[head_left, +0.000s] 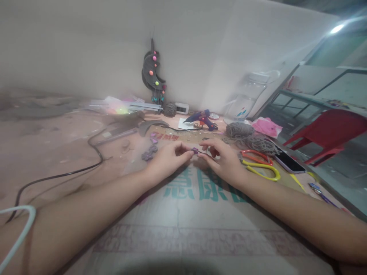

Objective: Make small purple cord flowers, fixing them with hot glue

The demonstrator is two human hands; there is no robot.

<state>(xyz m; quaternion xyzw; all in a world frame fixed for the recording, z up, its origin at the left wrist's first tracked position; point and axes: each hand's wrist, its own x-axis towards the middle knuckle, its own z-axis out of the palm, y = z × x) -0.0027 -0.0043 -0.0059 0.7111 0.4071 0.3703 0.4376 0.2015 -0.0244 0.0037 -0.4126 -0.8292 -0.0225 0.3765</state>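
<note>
My left hand (pixel 174 154) is closed in a pinch, with a small purple piece (pixel 195 150) at its thumb and fingertip. Facing it, my right hand (pixel 225 158) has bent fingers close to the same piece. A thin dark strand seems to run from the piece toward the right fingers; what they grip is too small to make out. Left of my hands lie purple heart-shaped pieces (pixel 154 139) and small grey flower-like pieces (pixel 149 154). Beyond the hands rests a blue glue gun (pixel 202 119) with a small red light.
Yellow-handled scissors (pixel 265 173), orange handles (pixel 258 156), a phone (pixel 289 162) and grey yarn (pixel 249 137) lie at the right. A clear jug (pixel 248 95) stands behind. A black cable (pixel 63 174) crosses the left side. A grey crescent decoration (pixel 150 70) leans against the wall.
</note>
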